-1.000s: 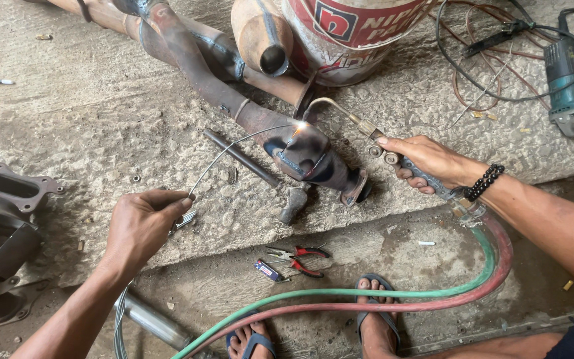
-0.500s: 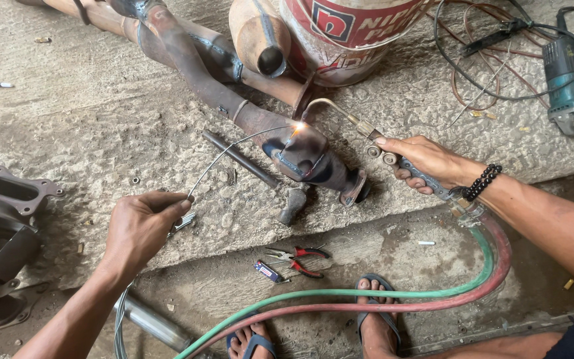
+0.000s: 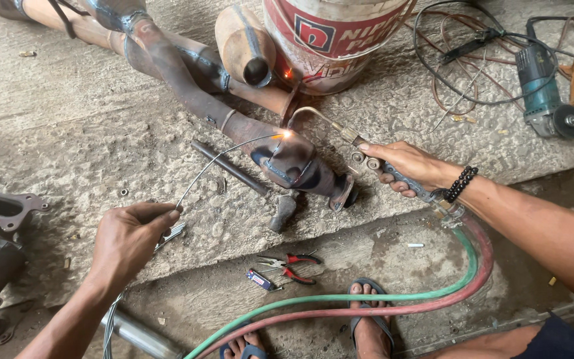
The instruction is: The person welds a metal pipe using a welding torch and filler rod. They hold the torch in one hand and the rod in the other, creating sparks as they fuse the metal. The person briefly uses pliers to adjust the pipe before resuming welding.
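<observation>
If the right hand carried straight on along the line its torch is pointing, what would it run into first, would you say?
Most likely the rusty exhaust pipe: the right hand aims its torch left, the flame already at the pipe's top, where the filler rod also ends. Depth is hard to judge.

Rough grey concrete floor [image 3: 68,126], pitted and stained, lit by flat daylight. Stepped down to a lower, darker slab [image 3: 380,266] along the near edge. Scattered with small bits of debris. No walls, windows or furniture in sight.
</observation>
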